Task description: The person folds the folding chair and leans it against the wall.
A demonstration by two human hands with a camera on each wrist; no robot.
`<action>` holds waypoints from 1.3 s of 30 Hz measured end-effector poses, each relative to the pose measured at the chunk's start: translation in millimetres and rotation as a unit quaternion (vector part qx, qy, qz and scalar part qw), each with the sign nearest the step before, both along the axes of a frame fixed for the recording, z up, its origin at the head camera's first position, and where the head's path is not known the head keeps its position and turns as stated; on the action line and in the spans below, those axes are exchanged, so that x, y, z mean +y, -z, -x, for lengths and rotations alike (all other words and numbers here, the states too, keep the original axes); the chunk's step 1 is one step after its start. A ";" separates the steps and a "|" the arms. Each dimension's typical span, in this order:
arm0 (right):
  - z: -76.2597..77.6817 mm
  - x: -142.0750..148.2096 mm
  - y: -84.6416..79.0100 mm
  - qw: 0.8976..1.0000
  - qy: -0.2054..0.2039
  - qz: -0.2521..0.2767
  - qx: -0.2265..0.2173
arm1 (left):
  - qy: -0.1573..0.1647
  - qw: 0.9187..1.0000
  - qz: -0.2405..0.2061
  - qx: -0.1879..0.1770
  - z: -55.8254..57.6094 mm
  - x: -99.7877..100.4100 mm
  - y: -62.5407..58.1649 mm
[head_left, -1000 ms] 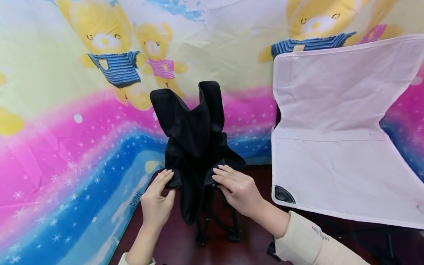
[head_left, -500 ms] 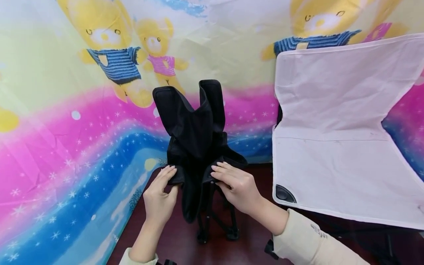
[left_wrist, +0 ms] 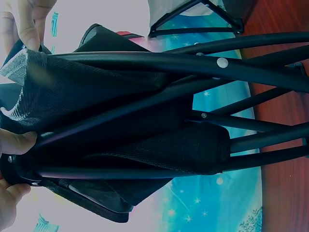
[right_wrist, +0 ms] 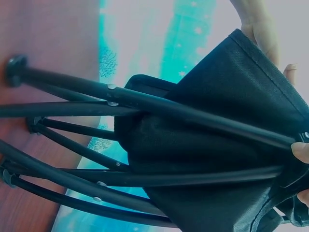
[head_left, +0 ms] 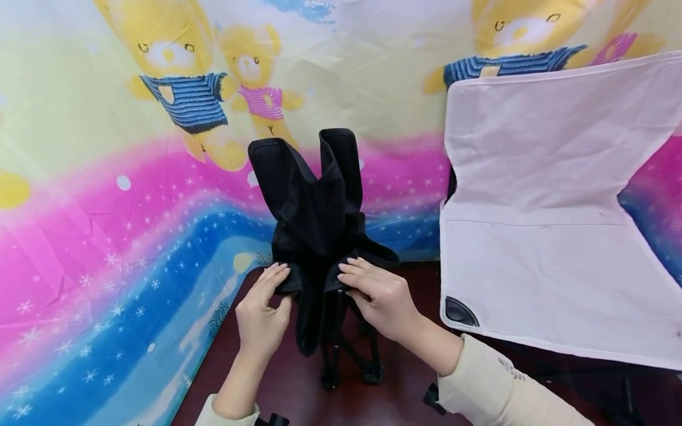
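A black folding chair (head_left: 314, 207), its fabric bunched and its frame mostly folded together, stands upright in the middle of the head view. At its front left corner my left hand (head_left: 263, 319) pinches the fabric edge, thumb below and fingers on top. My right hand (head_left: 383, 302) grips the front right corner the same way. Between them the seat cloth sags into a deep fold. The left wrist view shows crossed black tubes (left_wrist: 145, 106) with rivets under the cloth. In the right wrist view, legs end in plastic feet (right_wrist: 17, 70) on the dark red surface.
To the right stands a spread-out white chair (head_left: 533, 278) with a black corner patch (head_left: 460, 312). A printed bear backdrop (head_left: 394, 118) hangs close behind both chairs. Below is a glossy dark red surface (head_left: 405, 378). A small black part (head_left: 434, 397) shows by the right sleeve.
Both hands keep their hold on the chair corners. The left hand has shifted slightly right and up in the head view, a little closer to the right hand.
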State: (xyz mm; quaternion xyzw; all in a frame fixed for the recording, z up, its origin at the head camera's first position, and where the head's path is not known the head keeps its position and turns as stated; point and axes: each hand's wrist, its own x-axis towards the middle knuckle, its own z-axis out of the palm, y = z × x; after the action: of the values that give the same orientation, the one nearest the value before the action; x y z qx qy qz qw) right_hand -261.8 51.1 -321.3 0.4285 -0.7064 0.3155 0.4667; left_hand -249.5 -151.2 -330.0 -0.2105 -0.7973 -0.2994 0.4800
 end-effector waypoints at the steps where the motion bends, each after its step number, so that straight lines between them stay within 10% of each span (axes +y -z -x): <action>1: -0.1 0.0 0.0 1.000 0.000 0.001 0.001 | 0.002 1.000 -0.002 0.000 -0.1 0.7 -0.1; 39: -5.6 -2.9 -4.2 1.000 0.017 -0.002 -0.004 | 0.038 0.999 -0.017 0.000 -1.4 24.5 -4.0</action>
State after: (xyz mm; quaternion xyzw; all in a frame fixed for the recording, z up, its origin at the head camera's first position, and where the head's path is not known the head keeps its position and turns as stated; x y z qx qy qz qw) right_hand -256.2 48.2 -317.0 0.4161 -0.7161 0.3084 0.4680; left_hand -248.1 -126.7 -325.9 -0.2325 -0.7837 -0.3305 0.4717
